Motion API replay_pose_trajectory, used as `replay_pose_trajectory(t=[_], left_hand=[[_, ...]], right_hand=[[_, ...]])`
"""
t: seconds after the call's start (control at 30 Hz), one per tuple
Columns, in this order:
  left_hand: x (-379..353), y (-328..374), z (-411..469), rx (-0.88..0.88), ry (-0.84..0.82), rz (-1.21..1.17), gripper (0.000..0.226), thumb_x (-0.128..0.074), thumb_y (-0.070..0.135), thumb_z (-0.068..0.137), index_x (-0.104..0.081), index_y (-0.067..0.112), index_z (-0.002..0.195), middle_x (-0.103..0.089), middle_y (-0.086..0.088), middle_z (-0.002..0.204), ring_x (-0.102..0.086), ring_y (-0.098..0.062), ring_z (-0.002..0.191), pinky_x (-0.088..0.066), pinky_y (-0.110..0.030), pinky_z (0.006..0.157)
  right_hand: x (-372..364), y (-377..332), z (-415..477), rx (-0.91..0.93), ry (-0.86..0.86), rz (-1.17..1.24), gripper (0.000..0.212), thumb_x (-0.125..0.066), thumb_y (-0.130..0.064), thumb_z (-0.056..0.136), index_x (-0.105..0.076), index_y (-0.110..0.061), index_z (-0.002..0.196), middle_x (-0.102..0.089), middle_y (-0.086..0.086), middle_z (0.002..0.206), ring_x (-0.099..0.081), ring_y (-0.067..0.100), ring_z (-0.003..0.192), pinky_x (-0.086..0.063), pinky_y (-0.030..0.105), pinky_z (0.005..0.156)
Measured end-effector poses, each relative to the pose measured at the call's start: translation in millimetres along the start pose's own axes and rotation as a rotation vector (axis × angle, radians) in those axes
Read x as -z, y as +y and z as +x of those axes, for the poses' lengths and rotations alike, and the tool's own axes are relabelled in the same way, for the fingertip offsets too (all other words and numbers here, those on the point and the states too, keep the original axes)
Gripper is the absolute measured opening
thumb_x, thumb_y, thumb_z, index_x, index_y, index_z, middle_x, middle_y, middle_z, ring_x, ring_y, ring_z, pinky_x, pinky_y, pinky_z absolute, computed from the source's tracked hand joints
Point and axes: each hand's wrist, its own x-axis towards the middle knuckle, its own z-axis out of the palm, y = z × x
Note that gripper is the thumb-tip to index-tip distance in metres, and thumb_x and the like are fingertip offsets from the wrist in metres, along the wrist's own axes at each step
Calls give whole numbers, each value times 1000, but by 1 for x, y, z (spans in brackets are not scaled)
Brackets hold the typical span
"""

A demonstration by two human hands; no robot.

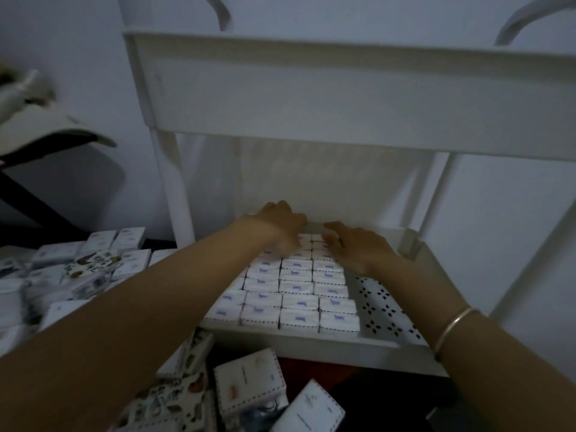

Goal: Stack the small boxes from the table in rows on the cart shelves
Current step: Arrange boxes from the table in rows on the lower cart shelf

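Small white cardboard boxes [296, 286]: squaring up the far row

Blue-marked and edged with a dotted line, the boxes lie flat in tight rows on the white perforated metal shelf [385, 308] of the cart. They run from beneath both wrists out to the fingertips. Both hands are at the far end of the block, just short of the shelf's back wall. The right hand [355, 247] is released, its fingers nearly straight and resting on the tops of the last boxes. The left hand [280, 226], just beside it, has its fingers bent down over the same far row. It is blurred, so I cannot tell whether it pinches a box or only presses.

The step looks like seating the last row. To do it well, press down and draw the far boxes gently toward the wrists until they close against the neighbouring row, with the columns in line. Light, even pressure from both hands seems wise, since these boxes look light and would likely skid or ride up over a neighbour if shoved from one side.

Bare patterned shelf shows to the right of the right wrist, so another column probably belongs there. A heap of loose patterned and white boxes [103, 263] lies under and beside the left forearm. The deep white upper tray [343, 88] hangs above the hands and limits headroom.
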Motion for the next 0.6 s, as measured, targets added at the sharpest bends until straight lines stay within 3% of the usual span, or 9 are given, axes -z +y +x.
replay_pose_trajectory(t=[0.07,0.13,0.23,0.3,0.37,0.47,0.6], left_hand=[[5,6,-22,-47,79,-56,57,-49,19,92,-33,22,147,-33,-12,146,-28,-27,135,-32,-36,109],[5,12,-53,-132,252,-117,48,-49,16,92,-44,21,140,-44,-8,139,-36,-24,128,-35,-33,103],[-10,19,-108,-244,494,-263,25,-51,15,87,-62,22,109,-61,3,107,-53,-16,102,-46,-34,88],[-24,24,-144,-259,487,-348,14,-54,18,86,-63,26,93,-58,15,87,-56,-9,86,-49,-33,78],[-36,25,-170,-193,436,-345,10,-57,21,85,-62,30,86,-59,18,82,-57,-5,81,-51,-30,74],[-48,20,-190,-78,398,-299,9,-57,25,87,-66,29,90,-65,14,86,-60,-8,83,-53,-30,75],[-56,16,-202,-47,299,-232,16,-61,41,89,-67,28,95,-66,14,90,-60,-6,85,-53,-31,77]], right_hand=[[4,-4,-8,-23,26,-56,58,-20,-55,100,-17,-29,152,-60,10,128,-59,30,108,-47,36,86],[11,-11,-20,-32,114,-106,58,-22,-54,101,-15,-27,152,-63,8,122,-62,29,103,-50,37,84],[21,-23,-51,30,306,-123,53,-34,-44,101,-28,-20,148,-63,7,117,-63,26,97,-52,37,80],[24,-32,-83,156,458,-72,42,-47,-32,98,-44,-15,137,-63,5,116,-62,20,84,-50,33,68],[23,-39,-119,297,531,-26,30,-54,-20,94,-54,-13,123,-62,3,111,-60,17,78,-49,33,61],[20,-43,-171,329,456,12,25,-55,-17,92,-57,-19,117,-59,-7,97,-56,12,75,-50,37,59],[11,-34,-221,192,216,38,15,-56,-24,92,-59,-32,104,-59,-16,89,-54,-1,71,-49,21,63]])
